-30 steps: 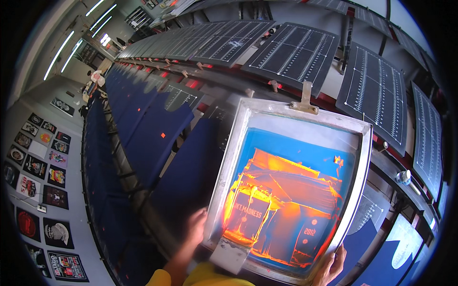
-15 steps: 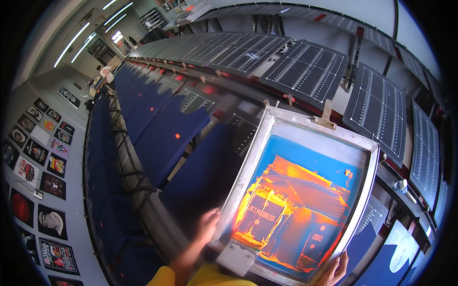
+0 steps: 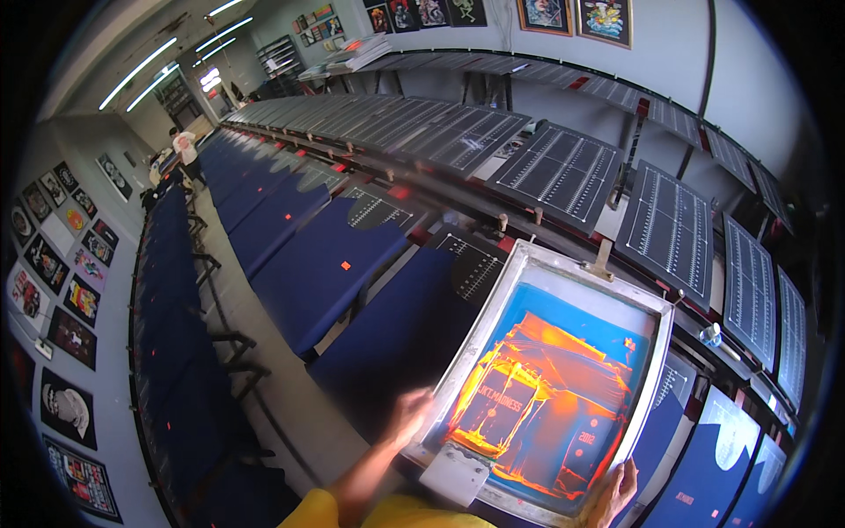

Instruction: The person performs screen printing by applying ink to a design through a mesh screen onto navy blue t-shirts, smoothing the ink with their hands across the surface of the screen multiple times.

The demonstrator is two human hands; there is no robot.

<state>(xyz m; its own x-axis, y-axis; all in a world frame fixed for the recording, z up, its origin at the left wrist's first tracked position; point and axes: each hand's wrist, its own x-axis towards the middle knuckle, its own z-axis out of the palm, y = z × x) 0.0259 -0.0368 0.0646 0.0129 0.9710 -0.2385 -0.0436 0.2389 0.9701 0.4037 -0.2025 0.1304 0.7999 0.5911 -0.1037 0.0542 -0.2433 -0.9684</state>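
A screen-printing frame with a pale metal rim lies tilted in front of me. Its blue mesh is smeared with orange ink. My left hand, slightly blurred, closes on the left side of the rim. Around the lower right edge wraps my right hand, its underside fingers hidden. A pale block sits on the lower left rim, and a metal bracket juts from the far edge. Just left of the frame, a dark blue garment covers a printing board.
Blue-covered boards run in a long row to the far left, several bearing small orange prints. Dark marked boards line the opposite side beyond a rail. A person stands far down the aisle. A whitish bottle-like item rests at right.
My view has tilted up, showing more back wall. The frame, still held by both hands, sits slightly lower in view, and its far edge has shifted right.
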